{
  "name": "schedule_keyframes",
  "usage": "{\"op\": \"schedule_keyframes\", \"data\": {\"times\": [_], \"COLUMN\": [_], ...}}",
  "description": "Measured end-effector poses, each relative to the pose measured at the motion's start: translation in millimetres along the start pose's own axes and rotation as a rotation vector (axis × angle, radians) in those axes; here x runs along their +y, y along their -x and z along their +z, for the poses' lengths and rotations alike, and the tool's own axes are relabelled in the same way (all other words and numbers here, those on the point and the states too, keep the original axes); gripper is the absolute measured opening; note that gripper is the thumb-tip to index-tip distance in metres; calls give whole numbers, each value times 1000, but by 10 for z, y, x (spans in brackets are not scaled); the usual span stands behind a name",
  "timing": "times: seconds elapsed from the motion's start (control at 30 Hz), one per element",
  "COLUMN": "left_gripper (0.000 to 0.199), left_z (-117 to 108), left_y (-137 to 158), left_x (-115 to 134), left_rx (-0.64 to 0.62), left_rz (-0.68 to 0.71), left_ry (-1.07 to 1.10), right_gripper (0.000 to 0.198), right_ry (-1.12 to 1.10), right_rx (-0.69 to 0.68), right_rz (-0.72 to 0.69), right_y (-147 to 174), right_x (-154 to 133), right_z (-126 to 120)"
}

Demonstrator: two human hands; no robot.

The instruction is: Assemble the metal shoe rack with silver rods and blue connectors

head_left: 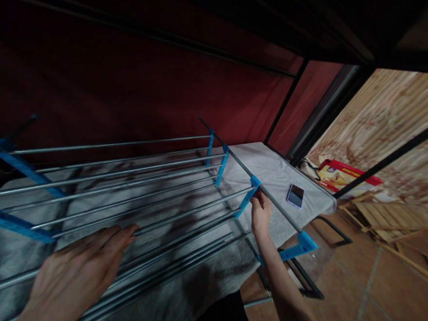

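A metal rack of long grey rods (132,174) with blue plastic brackets (250,195) lies on its side over a grey cloth-covered surface (272,169). My right hand (260,213) pinches the blue bracket where it meets the dark side rod (280,204). Fingers apart, my left hand (81,273) lies flat on the near rods at lower left. A phone (295,195) lies face up on the cloth, just right of my right hand.
A dark red wall rises behind the rack, with a dark frame overhead. At right, a red and yellow box (341,175) and wooden slatted pieces (386,219) lie on the tiled floor (354,297). A black metal frame (310,284) stands below the surface's edge.
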State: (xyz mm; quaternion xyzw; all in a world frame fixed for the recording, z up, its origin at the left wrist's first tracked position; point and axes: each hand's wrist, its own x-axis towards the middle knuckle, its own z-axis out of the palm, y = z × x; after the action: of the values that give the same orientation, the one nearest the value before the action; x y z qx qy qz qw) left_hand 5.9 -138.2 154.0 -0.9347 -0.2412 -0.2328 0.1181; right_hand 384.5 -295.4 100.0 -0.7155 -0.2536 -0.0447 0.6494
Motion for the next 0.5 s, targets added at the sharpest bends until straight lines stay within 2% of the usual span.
{"op": "schedule_keyframes", "data": {"times": [0.13,0.27,0.37,0.43,0.47,0.5], "left_gripper": [44,37,31,29,27,28], "left_z": [-78,-186,-283,-322,-333,-341], "left_y": [-116,-173,-169,-163,-160,-157], "left_x": [48,157,264,299,302,300], "left_rx": [9,-16,-25,-59,-88,-113], "left_rz": [74,30,-3,-16,-18,-22], "left_ry": [-1,-25,-14,1,0,-10], "right_gripper": [38,47,60,62,60,55], "right_ry": [15,-70,-90,16,86,143], "right_rx": [-6,-66,-26,24,3,-81], "right_rz": [0,-71,-153,-225,-308,-415], "right_y": [-46,2,270,499,602,689], "right_x": [47,150,146,51,-28,-126], "right_z": [5,-16,-31,-33,-24,-1]}}
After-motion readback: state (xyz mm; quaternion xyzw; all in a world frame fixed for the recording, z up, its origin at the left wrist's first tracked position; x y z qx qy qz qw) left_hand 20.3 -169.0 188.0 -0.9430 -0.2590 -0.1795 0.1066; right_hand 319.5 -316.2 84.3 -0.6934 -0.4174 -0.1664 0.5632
